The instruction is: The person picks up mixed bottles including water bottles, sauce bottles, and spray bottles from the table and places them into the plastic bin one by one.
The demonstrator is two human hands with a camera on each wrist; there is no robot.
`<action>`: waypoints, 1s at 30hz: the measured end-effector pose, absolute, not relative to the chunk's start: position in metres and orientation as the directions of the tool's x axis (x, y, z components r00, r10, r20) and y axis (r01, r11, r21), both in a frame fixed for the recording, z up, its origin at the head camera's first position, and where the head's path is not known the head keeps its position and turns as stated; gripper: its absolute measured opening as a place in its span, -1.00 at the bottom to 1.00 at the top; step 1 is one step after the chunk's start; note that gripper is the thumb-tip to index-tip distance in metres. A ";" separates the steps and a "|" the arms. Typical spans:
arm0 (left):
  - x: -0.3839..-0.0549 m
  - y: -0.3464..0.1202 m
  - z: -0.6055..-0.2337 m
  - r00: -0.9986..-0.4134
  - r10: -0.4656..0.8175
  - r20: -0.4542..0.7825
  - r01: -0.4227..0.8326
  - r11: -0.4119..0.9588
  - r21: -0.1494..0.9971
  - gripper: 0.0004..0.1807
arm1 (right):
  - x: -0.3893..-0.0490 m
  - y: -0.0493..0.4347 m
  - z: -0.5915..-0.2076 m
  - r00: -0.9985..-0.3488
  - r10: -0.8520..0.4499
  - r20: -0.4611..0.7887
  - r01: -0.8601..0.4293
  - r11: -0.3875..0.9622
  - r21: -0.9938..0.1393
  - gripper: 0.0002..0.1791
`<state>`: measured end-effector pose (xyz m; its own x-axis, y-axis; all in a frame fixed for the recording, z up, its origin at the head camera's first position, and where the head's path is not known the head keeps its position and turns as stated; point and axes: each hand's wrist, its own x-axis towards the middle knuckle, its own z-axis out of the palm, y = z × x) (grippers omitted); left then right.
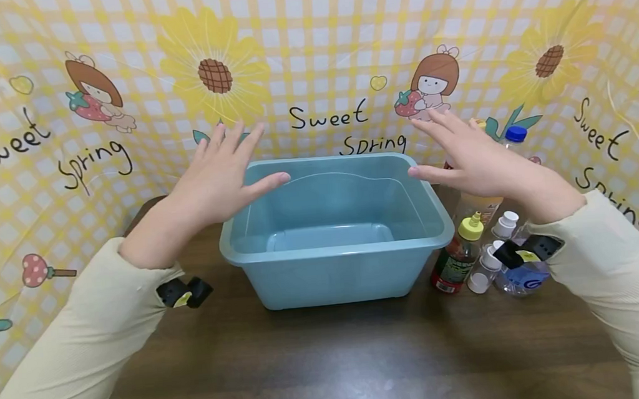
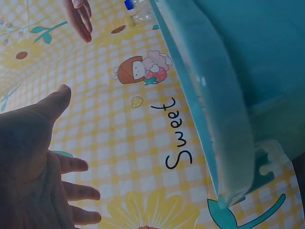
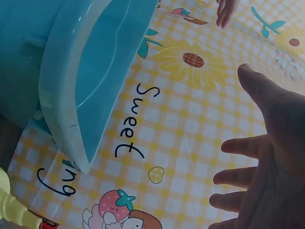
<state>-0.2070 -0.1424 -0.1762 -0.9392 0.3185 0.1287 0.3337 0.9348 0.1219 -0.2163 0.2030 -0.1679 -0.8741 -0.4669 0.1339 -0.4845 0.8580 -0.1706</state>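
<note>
A blue plastic basin (image 1: 325,277) stands on the dark wooden table. Above its left rim my left hand (image 1: 216,176) is raised, fingers spread and thumb out, holding nothing. My right hand (image 1: 471,156) is held up over the right rim in the same way, also with nothing in it. In the left wrist view, the left hand (image 2: 33,167) is apart from the basin's rim (image 2: 224,109). The right wrist view likewise has a gap between the right hand (image 3: 267,157) and the basin (image 3: 62,86). The basin's visible inside holds nothing.
Right of the basin stand several bottles: a sauce bottle with a yellow nozzle cap (image 1: 459,257), small white-capped bottles (image 1: 490,261), a clear bottle with a blue label (image 1: 523,280) and a blue-capped bottle (image 1: 515,135). A yellow checked cloth (image 1: 308,56) hangs behind.
</note>
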 end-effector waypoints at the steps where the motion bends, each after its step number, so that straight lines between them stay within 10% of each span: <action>1: -0.206 -0.143 -0.176 -0.936 0.325 0.134 0.341 0.931 0.128 0.00 | -0.215 0.204 -0.167 -0.873 -0.468 0.136 -0.487 0.854 -0.185 -0.13; 30: -0.181 -0.198 -0.214 -0.868 0.481 0.123 0.495 0.819 0.292 -0.24 | -0.180 0.274 -0.202 -0.858 -0.386 0.339 -0.483 0.830 -0.278 -0.53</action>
